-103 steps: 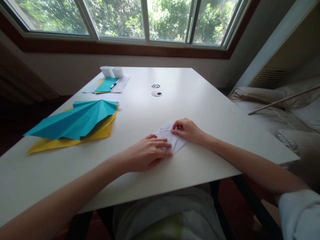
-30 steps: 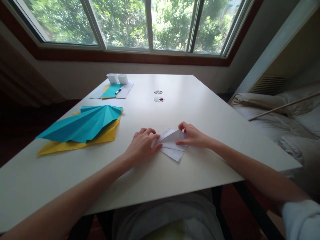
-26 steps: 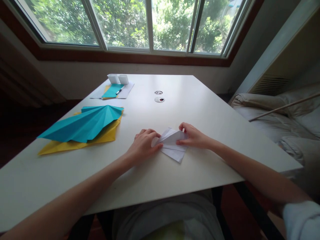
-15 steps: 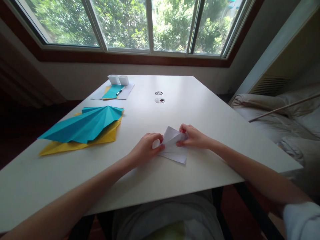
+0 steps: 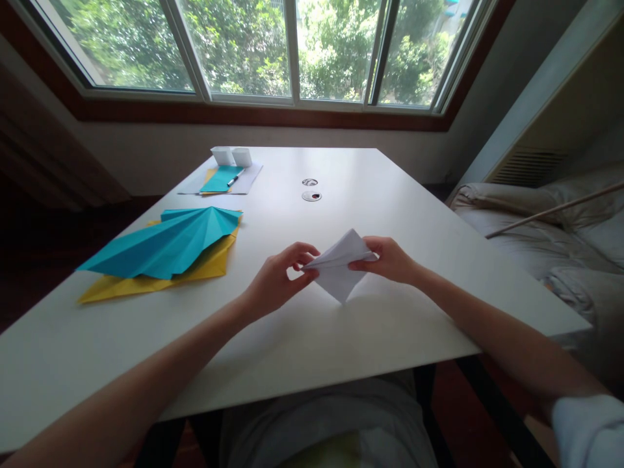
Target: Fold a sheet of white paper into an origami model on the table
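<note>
A folded sheet of white paper (image 5: 340, 268) is between my two hands, over the near part of the white table. It has a diamond-like outline, one corner pointing away from me and one towards me, with a crease running across its middle. My left hand (image 5: 285, 272) pinches its left corner between thumb and fingers. At the opposite corner, my right hand (image 5: 387, 259) grips the paper with the thumb on the near side and the fingers behind.
On the left lie a pleated blue paper (image 5: 170, 242) and a yellow paper (image 5: 146, 288) beneath it. Farther back are small blue sheets (image 5: 220, 179), a pen (image 5: 235, 177) and white folded paper boxes (image 5: 242, 157). Two round discs (image 5: 311, 195) are set at the table's (image 5: 419, 221) middle.
The white paper has been raised and turned, now showing a diamond outline. My left hand has shifted up to its left corner; my right hand has moved slightly right.
</note>
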A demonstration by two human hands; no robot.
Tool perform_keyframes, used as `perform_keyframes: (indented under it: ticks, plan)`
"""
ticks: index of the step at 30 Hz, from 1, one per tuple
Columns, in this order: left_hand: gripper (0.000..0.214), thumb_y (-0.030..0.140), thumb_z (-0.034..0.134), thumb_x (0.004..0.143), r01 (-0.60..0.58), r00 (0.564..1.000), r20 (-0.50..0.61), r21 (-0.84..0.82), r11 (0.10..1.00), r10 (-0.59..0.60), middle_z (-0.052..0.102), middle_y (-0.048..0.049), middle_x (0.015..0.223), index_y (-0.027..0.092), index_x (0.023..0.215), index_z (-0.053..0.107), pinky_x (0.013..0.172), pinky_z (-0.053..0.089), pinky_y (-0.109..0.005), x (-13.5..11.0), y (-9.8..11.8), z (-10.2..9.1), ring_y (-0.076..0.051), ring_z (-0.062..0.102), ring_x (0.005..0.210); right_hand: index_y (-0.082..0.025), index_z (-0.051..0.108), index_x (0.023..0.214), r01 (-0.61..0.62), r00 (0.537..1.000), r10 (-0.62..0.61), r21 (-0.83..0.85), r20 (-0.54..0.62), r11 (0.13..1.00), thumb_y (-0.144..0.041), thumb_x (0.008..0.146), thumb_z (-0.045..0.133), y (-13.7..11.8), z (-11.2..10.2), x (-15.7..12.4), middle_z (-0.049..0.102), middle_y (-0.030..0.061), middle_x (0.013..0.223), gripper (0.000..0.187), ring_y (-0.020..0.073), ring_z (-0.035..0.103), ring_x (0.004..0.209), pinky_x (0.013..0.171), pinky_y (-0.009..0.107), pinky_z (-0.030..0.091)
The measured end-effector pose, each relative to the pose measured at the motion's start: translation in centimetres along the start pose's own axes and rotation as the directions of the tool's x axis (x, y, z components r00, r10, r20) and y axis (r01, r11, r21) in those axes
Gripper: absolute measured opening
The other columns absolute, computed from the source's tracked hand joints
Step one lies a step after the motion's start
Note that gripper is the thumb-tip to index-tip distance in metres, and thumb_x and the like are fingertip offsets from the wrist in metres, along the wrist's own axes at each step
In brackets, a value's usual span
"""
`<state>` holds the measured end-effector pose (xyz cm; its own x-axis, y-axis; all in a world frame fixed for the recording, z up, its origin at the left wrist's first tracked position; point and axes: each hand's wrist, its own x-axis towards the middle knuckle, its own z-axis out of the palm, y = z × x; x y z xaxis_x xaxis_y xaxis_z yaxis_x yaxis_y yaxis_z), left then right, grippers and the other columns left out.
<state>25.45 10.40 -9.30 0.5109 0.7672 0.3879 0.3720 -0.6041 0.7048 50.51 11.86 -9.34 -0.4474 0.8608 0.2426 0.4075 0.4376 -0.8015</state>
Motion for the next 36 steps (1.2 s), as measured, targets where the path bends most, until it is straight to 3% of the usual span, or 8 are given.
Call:
perform_keyframes:
  ticks: [2,4,10,15,18,23,27,36]
  plan:
    - [0.019,0.026,0.058,0.081,-0.077,0.995,-0.056,0.085,0.993,0.082,0.063,-0.0037,0.092,0.019,0.098,0.054,0.077,0.046,-0.029,0.1,0.3,-0.7,-0.015,0.058,0.084,-0.017,0.061,0.075,0.147,0.978,-0.166,-0.148,-0.124,0.978,-0.037,0.075,0.064,-0.3,-0.4,-0.3,0.058,0.0034,0.076,0.02,0.0158,0.055,0.069,0.061,0.027,0.044]
    - [0.019,0.026,0.058,0.081,-0.142,0.985,-0.072,0.153,0.978,0.155,0.062,-0.006,0.099,0.018,0.098,0.057,0.084,0.044,-0.031,0.2,0.5,-1.2,-0.017,0.056,0.094,-0.019,0.062,0.074,0.263,0.94,-0.316,-0.314,-0.131,0.913,-0.037,0.081,0.056,-0.4,-0.6,-0.6,0.058,0.0055,0.078,0.021,0.0158,0.054,0.071,0.064,0.028,0.044]
    - [0.024,0.03,0.051,0.086,-0.272,0.958,0.186,0.357,0.894,0.217,0.062,-0.0065,0.108,0.021,0.107,0.06,0.093,0.039,-0.037,-0.2,-0.1,-0.8,-0.021,0.05,0.107,-0.023,0.064,0.093,0.436,0.897,-0.369,-0.63,0.245,0.643,-0.022,0.09,0.04,0.6,0.1,-0.6,0.063,0.0061,0.093,0.025,0.0184,0.053,0.083,0.075,0.033,0.039]
    - [0.032,0.027,0.041,0.091,-0.327,0.891,0.435,0.419,0.847,0.129,0.057,-0.0064,0.12,0.024,0.121,0.052,0.094,0.036,-0.036,-0.9,0.2,0.5,-0.02,0.05,0.11,-0.021,0.06,0.11,0.536,0.835,-0.333,-0.515,0.438,0.668,-0.037,0.084,0.054,0.3,0.8,-0.6,0.061,0.008,0.104,0.031,0.0206,0.053,0.095,0.085,0.035,0.038]
    - [0.034,0.027,0.039,0.091,-0.341,0.877,0.47,0.457,0.822,0.102,0.053,-0.0074,0.124,0.025,0.123,0.05,0.096,0.034,-0.038,-1.1,0.5,0.7,-0.021,0.047,0.114,-0.021,0.058,0.115,0.511,0.836,-0.307,-0.445,0.454,0.735,-0.052,0.075,0.062,-0.1,0.6,-0.8,0.058,0.0097,0.111,0.051,0.0227,0.051,0.102,0.089,0.036,0.038]
    - [0.036,0.037,0.038,0.092,-0.347,0.87,0.488,0.506,0.789,0.07,0.051,-0.0097,0.125,0.022,0.123,0.049,0.095,0.036,-0.042,-1.5,1.1,1.0,-0.026,0.045,0.115,-0.024,0.063,0.106,0.368,0.915,-0.225,-0.468,0.334,0.803,-0.036,0.087,0.051,0.8,0.2,-0.6,0.061,0.0059,0.105,0.026,0.0187,0.053,0.097,0.089,0.034,0.039]
    - [0.044,0.042,0.035,0.092,-0.283,0.906,0.424,0.578,0.765,0.015,0.044,-0.0137,0.132,0.017,0.127,0.045,0.097,0.034,-0.044,-2.6,2.0,2.5,-0.029,0.037,0.123,-0.022,0.063,0.104,0.166,0.983,-0.092,-0.559,0.159,0.812,-0.036,0.083,0.056,2.0,0.1,-0.3,0.06,0.0074,0.102,0.026,0.0202,0.054,0.093,0.086,0.035,0.041]
    - [0.055,0.049,0.032,0.09,-0.214,0.917,0.397,0.596,0.774,-0.052,0.032,-0.0182,0.14,0.014,0.132,0.038,0.099,0.031,-0.05,-3.6,2.6,3.9,-0.034,0.027,0.129,-0.016,0.059,0.106,-0.058,0.998,0.043,-0.564,-0.04,0.824,-0.042,0.079,0.058,2.8,1.2,0.4,0.059,0.0094,0.096,0.038,0.0225,0.053,0.092,0.086,0.037,0.04]
